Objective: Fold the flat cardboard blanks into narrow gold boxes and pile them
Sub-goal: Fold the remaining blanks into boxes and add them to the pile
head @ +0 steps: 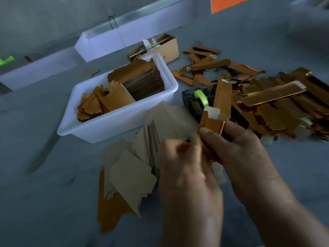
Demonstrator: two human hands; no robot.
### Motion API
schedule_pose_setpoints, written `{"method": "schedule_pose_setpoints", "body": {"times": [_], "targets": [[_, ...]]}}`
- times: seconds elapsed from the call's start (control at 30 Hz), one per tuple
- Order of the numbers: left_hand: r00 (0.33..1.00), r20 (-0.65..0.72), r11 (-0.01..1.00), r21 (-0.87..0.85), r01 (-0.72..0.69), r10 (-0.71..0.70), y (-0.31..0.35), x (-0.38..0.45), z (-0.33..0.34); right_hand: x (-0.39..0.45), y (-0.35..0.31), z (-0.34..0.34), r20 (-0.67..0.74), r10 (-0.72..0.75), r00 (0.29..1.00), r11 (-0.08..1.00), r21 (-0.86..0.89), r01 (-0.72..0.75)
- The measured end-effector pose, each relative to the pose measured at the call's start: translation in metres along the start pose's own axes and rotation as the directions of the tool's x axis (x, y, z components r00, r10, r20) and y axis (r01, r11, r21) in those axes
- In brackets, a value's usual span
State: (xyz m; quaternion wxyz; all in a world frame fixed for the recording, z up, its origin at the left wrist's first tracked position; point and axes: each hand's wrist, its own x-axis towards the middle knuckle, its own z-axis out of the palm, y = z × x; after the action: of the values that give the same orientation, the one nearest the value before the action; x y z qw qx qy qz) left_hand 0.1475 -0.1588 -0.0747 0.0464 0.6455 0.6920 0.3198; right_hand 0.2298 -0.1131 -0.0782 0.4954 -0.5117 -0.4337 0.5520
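Note:
Both my hands meet over the middle of the table on one partly folded gold box [212, 124]. My right hand [238, 150] grips its body, thumb on the gold face, with the pale end flaps standing open at the top. My left hand [185, 168] pinches the box's lower end with curled fingers; it is blurred. Under and left of my hands lies a loose fan of flat blanks [135, 168], pale side up, a few gold side up. Folded narrow gold boxes [274, 97] lie piled at the right.
A white plastic tub [114, 125] behind the blanks holds more stacked gold blanks. A dark tape dispenser with a green roll [200, 98] stands between tub and pile. A small open cardboard carton [167, 47] and a white rail sit at the back.

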Motion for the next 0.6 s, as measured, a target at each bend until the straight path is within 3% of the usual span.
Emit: {"method": "schedule_pose_setpoints", "body": {"times": [0.1, 0.17, 0.33, 0.5, 0.6], "targets": [[0.949, 0.178, 0.893, -0.331, 0.306, -0.259, -0.008, 0.015, -0.02, 0.002, -0.005, -0.003, 0.05, 0.003, 0.999, 0.998, 0.06, -0.006], [0.91, 0.317, 0.822, -0.418, 0.388, -0.268, -0.014, 0.023, -0.026, 0.002, -0.006, -0.003, 0.064, 0.005, 0.998, 0.996, 0.087, -0.01], [0.925, 0.312, 0.867, -0.373, 0.33, -0.218, -0.015, 0.029, -0.032, 0.002, -0.006, -0.004, 0.06, -0.01, 0.998, 0.996, 0.09, 0.004], [0.95, 0.26, 0.977, -0.075, 0.2, -0.175, -0.003, 0.028, -0.022, 0.007, -0.003, -0.004, 0.019, 0.056, 0.998, 0.993, 0.105, -0.058], [0.934, 0.318, 0.963, -0.153, 0.221, -0.163, -0.007, 0.03, -0.019, 0.009, -0.01, -0.007, 0.016, 0.013, 1.0, 1.0, 0.004, -0.013]]}}
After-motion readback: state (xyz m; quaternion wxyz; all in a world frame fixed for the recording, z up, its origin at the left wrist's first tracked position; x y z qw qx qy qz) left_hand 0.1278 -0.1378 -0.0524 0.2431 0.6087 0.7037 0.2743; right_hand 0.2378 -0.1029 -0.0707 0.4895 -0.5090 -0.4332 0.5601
